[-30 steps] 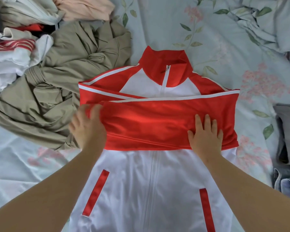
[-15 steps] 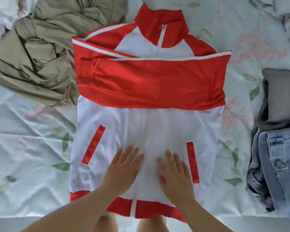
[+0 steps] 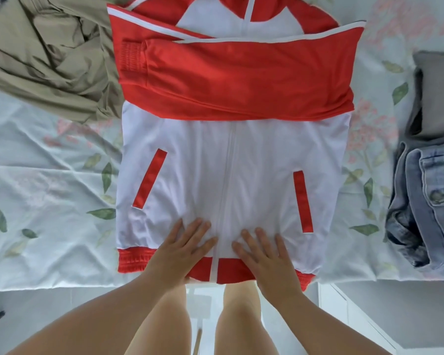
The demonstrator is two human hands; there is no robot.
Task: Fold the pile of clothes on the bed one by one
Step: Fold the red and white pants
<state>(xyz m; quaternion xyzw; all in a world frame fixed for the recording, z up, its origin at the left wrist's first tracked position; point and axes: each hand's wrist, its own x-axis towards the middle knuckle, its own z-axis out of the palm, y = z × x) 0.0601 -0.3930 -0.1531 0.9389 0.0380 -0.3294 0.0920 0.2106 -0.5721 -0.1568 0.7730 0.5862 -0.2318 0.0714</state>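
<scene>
A red and white track jacket [image 3: 231, 160] lies front up on the floral bedsheet [image 3: 44, 190], its red sleeves folded across the chest. Both hands press flat on its near hem, the left hand [image 3: 182, 249] and right hand [image 3: 267, 254] on either side of the zip. A khaki garment [image 3: 49, 55] is bunched at far left; folded jeans [image 3: 428, 211] and a grey folded piece [image 3: 436, 93] sit at right

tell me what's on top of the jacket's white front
Folded red sleeves cross its chest; left hand and right hand flat near the hem. Chest under sleeves is hidden.
</scene>
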